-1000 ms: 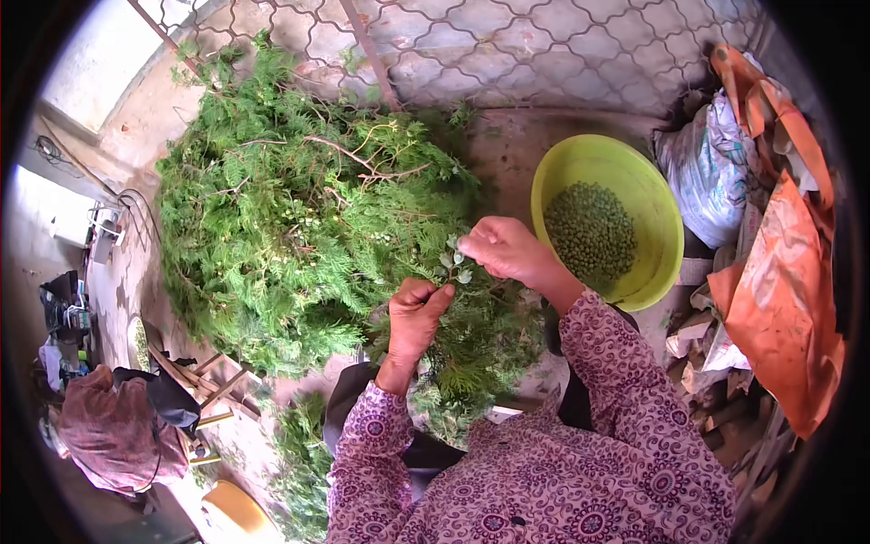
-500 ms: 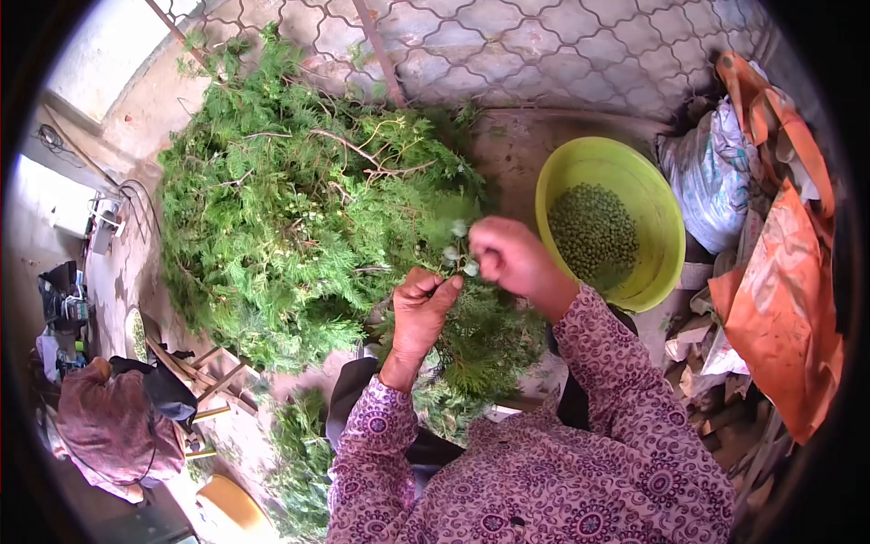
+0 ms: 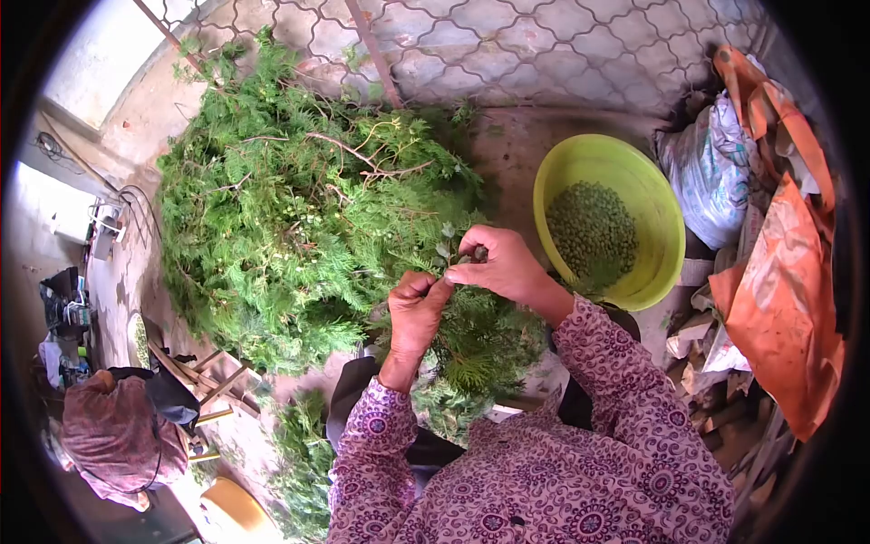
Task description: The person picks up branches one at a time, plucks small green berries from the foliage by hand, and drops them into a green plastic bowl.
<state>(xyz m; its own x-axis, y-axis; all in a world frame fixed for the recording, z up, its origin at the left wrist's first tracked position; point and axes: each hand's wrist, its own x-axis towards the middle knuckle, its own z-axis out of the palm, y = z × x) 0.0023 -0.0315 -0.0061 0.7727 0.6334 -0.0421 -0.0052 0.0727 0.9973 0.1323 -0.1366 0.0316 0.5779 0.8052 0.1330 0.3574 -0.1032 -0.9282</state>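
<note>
My left hand (image 3: 417,313) is closed in a pinch on a green conifer sprig (image 3: 445,243) that carries small pale-green cones. Right against it, my right hand (image 3: 504,263) has its fingers bent round the cones on the same sprig, thumb touching near my left thumb. A few cones (image 3: 479,255) show between the right fingers. Behind both hands rises a big heap of cut conifer branches (image 3: 272,218). To the right stands a yellow-green basin (image 3: 660,208) with many small green cones (image 3: 594,231) in it. More foliage (image 3: 480,349) lies below my hands.
A wire-mesh fence (image 3: 535,54) runs along the back. White sacks (image 3: 711,177) and an orange sack (image 3: 784,308) line the right side beside stacked wood. At lower left sit another person (image 3: 122,435) and a yellow tub (image 3: 234,510).
My right hand has come back from a blurred position just right of the sprig and closed on its cones. My left hand stays nearly in place, holding the sprig.
</note>
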